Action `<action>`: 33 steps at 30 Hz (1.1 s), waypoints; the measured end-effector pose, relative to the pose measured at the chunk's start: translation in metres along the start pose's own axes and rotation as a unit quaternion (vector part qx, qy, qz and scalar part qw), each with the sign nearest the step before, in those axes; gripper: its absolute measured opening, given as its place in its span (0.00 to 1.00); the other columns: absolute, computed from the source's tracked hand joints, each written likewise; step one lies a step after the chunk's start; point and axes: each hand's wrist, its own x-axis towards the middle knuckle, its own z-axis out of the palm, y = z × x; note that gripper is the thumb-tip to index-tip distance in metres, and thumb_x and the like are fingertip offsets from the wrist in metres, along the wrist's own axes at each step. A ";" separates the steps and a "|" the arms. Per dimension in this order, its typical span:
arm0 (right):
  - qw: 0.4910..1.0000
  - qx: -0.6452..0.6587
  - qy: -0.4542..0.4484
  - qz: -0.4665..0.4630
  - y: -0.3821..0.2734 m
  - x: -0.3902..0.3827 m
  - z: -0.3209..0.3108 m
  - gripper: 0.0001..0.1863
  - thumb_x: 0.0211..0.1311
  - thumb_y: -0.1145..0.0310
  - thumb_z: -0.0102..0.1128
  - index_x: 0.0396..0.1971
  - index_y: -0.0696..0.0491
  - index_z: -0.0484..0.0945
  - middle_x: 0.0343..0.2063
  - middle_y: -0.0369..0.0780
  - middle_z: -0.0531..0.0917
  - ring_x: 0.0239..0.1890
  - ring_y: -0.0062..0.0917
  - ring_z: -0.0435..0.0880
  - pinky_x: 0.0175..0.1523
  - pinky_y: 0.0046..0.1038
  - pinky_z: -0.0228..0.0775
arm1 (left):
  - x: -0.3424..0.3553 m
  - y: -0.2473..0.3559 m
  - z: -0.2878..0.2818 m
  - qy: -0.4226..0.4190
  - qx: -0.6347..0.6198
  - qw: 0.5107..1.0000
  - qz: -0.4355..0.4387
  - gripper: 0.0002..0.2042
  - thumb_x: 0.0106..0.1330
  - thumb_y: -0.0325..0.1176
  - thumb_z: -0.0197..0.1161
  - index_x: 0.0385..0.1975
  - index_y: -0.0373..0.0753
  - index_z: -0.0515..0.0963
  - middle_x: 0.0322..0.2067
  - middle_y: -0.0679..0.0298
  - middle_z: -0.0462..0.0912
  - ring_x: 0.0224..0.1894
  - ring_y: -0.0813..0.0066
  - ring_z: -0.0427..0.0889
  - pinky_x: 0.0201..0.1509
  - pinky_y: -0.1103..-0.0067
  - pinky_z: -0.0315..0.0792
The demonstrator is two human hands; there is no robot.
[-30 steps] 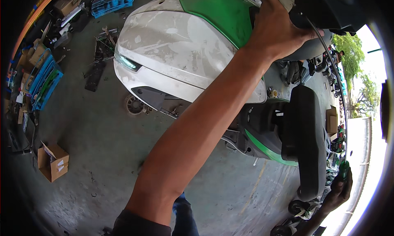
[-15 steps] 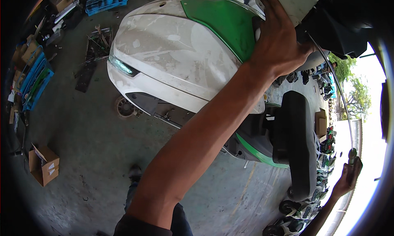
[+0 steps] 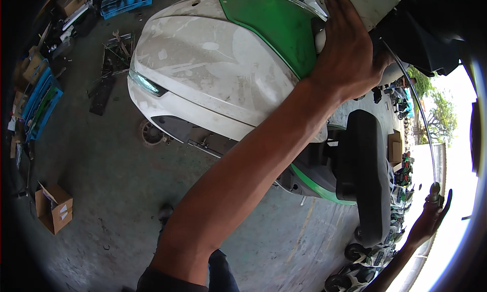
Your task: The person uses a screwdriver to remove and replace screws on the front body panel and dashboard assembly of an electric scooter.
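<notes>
To the right of the white body panel (image 3: 203, 63), the left hand (image 3: 350, 58) is set against the pale cover (image 3: 378, 7), its fingers straight and close together and the thumb spread; whether an edge is gripped cannot be told. Firm support should be given here, so that the cover is not rocked. The long screwdriver (image 3: 411, 82) is sloped from its tip, near the dark housing (image 3: 423, 38), down to the right hand (image 3: 427, 218); tip contact cannot be confirmed. The shaft should be aligned squarely before force is applied, as slipping is likely otherwise. The handle is held in partly closed fingers, one pointing away; under load, a fuller grip is advised.
</notes>
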 end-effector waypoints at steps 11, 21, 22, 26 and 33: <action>0.779 0.444 -0.442 0.035 0.002 0.017 -0.042 0.36 0.76 0.42 0.38 0.73 0.51 0.55 0.62 0.46 0.71 0.60 0.28 0.74 0.65 0.35 0.65 | -0.001 0.001 -0.003 0.001 -0.028 0.999 0.021 0.51 0.69 0.42 0.61 0.63 0.07 0.28 0.63 0.11 0.34 0.69 0.16 0.46 0.74 0.50 0.49; 0.995 0.063 -0.076 0.030 -0.010 -0.016 -0.010 0.28 0.78 0.57 0.40 0.71 0.54 0.60 0.59 0.42 0.79 0.55 0.26 0.77 0.53 0.26 0.72 | -0.004 0.006 -0.003 -0.022 -0.047 0.998 0.022 0.50 0.69 0.39 0.61 0.63 0.07 0.27 0.64 0.12 0.31 0.70 0.17 0.40 0.76 0.50 0.45; 0.997 0.012 -0.074 0.021 -0.010 -0.020 -0.006 0.29 0.78 0.55 0.37 0.71 0.54 0.61 0.60 0.42 0.79 0.57 0.27 0.77 0.55 0.27 0.71 | -0.005 0.009 -0.005 -0.024 -0.047 0.998 0.022 0.50 0.69 0.39 0.61 0.63 0.07 0.27 0.64 0.12 0.31 0.70 0.17 0.40 0.76 0.50 0.45; 0.999 0.028 -0.022 0.037 -0.005 -0.015 -0.006 0.33 0.79 0.46 0.29 0.73 0.52 0.57 0.61 0.43 0.77 0.60 0.29 0.75 0.60 0.31 0.65 | -0.004 0.003 -0.003 -0.038 -0.054 0.998 0.020 0.50 0.70 0.39 0.61 0.63 0.07 0.27 0.64 0.12 0.31 0.70 0.16 0.40 0.75 0.49 0.44; 0.997 0.057 -0.020 0.042 -0.006 -0.020 -0.015 0.30 0.78 0.57 0.43 0.74 0.45 0.51 0.67 0.41 0.70 0.67 0.31 0.71 0.69 0.40 0.57 | -0.004 0.001 0.004 0.002 -0.023 0.999 0.041 0.49 0.70 0.37 0.61 0.63 0.07 0.27 0.64 0.12 0.31 0.69 0.15 0.40 0.75 0.49 0.45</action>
